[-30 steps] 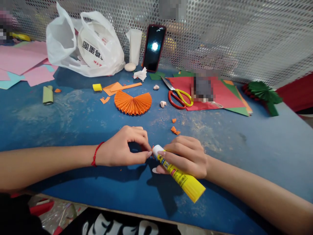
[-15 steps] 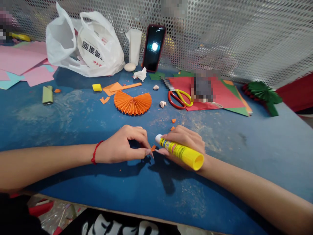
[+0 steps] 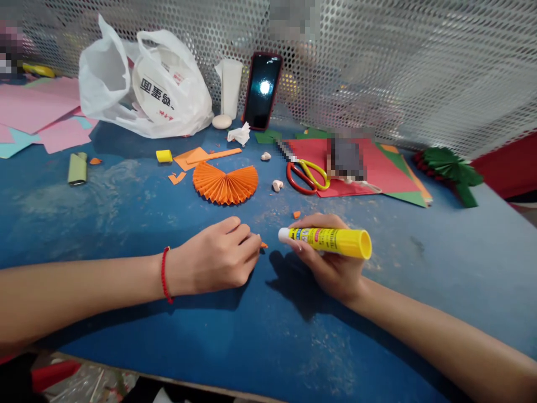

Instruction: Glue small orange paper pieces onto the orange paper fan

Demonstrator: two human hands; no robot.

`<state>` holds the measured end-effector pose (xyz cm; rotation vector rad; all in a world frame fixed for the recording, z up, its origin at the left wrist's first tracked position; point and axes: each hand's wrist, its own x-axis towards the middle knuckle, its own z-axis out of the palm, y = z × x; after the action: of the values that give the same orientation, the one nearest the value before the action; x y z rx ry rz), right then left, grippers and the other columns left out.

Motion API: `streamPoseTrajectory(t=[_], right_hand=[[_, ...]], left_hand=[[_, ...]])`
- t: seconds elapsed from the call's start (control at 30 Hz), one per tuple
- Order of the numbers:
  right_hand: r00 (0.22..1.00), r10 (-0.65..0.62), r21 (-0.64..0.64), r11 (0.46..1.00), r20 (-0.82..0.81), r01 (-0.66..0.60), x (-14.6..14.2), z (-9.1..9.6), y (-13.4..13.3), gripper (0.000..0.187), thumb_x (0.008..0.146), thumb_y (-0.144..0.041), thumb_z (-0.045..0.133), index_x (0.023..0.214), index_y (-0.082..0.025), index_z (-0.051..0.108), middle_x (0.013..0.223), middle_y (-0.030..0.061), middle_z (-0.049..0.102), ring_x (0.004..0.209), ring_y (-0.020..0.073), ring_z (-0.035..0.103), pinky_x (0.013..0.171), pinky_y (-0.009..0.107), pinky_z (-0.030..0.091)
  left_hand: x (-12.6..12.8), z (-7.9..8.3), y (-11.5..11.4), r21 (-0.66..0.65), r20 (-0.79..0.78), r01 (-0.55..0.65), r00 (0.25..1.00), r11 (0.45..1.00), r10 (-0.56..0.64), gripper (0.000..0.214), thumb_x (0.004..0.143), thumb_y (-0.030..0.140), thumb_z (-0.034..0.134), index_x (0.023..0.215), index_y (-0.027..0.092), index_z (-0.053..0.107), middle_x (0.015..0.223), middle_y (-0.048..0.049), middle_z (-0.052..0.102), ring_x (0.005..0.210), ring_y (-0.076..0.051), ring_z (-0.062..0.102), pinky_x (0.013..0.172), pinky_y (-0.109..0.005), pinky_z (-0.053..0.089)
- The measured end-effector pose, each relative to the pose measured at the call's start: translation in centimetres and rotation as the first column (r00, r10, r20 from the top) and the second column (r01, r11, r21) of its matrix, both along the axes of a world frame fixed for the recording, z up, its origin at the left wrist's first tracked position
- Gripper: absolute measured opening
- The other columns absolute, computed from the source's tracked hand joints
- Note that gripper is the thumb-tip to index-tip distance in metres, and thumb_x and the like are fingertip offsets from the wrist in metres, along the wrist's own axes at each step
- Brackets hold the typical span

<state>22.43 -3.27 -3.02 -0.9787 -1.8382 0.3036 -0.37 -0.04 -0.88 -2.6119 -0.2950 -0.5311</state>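
Note:
My right hand [image 3: 335,263] is closed around a yellow glue stick [image 3: 331,240], its white tip uncapped and pointing left. My left hand [image 3: 222,254], wearing a red cord bracelet, has its fingers curled in with the back of the hand up. A tiny orange paper scrap [image 3: 263,245] shows at its fingertips; most of the fingertips are hidden. Beyond the hands lies a pleated orange paper fan [image 3: 226,183]. The yellow glue cap [image 3: 164,156] rests near several orange paper offcuts [image 3: 195,158].
Scissors [image 3: 308,176] with red and yellow handles lie by red paper [image 3: 302,148]. A white plastic bag [image 3: 142,89], a phone [image 3: 263,89] and a green lighter [image 3: 78,169] stand or lie further back. A green pleated paper piece [image 3: 451,170] sits far right, before a perforated metal panel [image 3: 398,67].
My left hand has rolled over, its back now facing up and the scrap mostly hidden. My right hand has moved right, turning the glue stick nearly level.

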Motion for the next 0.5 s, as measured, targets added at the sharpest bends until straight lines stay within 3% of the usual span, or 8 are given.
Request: streamPoseTrajectory(t=[0.1,0.23,0.3,0.4,0.5], right_hand=[[1.000,-0.013,0.017,1.000,0.022,0.012,0.0,0.0,0.0,0.012,0.088,-0.027,0.069,0.097,-0.024,0.062,0.085,-0.0016,0.069,0.075,0.0132,0.065,0.079,0.030,0.052],[1.000,0.014,-0.013,1.000,0.028,-0.013,-0.1,-0.1,0.2,0.012,0.088,-0.027,0.069,0.098,-0.023,0.062,0.085,-0.0013,0.070,0.074,0.0127,0.065,0.074,0.027,0.052],[0.999,0.035,-0.060,0.998,0.024,-0.034,-0.1,0.0,0.2,0.012,0.088,-0.028,0.069,0.097,-0.022,0.063,0.085,-0.0007,0.070,0.073,0.0125,0.066,0.069,0.025,0.052],[0.996,0.077,-0.085,0.994,0.041,-0.073,-0.2,0.2,0.4,0.013,0.091,-0.034,0.066,0.093,-0.021,0.064,0.085,0.0008,0.070,0.070,0.0128,0.066,0.066,0.026,0.052],[0.991,0.100,-0.088,0.992,0.093,-0.092,-0.6,0.6,1.0,0.026,0.095,-0.043,0.058,0.085,-0.020,0.065,0.082,0.0023,0.071,0.069,0.0137,0.065,0.066,0.027,0.050]], left_hand=[[-0.2,-0.2,-0.2,-0.114,-0.041,-0.053,0.998,0.992,0.049,0.020,0.094,0.018,0.053,0.081,0.013,0.068,0.076,-0.0038,0.059,0.067,-0.019,0.050,0.063,-0.036,0.037],[-1.1,-0.5,0.3,-0.363,-0.042,-0.087,0.996,0.928,0.077,0.030,0.095,0.028,0.051,0.114,0.011,0.066,0.096,-0.0086,0.062,0.081,-0.021,0.054,0.070,-0.036,0.044],[-1.6,-0.6,0.4,-0.426,-0.015,-0.065,0.998,0.902,0.065,0.033,0.094,0.030,0.052,0.120,0.013,0.064,0.101,-0.0091,0.063,0.086,-0.022,0.055,0.073,-0.036,0.045],[-2.0,-0.6,0.3,-0.415,0.063,-0.045,0.995,0.909,0.077,0.029,0.093,0.030,0.056,0.116,0.015,0.067,0.098,-0.0079,0.065,0.085,-0.021,0.057,0.074,-0.036,0.045],[-2.1,-0.5,-0.1,-0.318,0.160,-0.028,0.984,0.948,0.083,0.021,0.090,0.028,0.061,0.105,0.016,0.070,0.089,-0.0053,0.067,0.079,-0.020,0.057,0.075,-0.037,0.044]])
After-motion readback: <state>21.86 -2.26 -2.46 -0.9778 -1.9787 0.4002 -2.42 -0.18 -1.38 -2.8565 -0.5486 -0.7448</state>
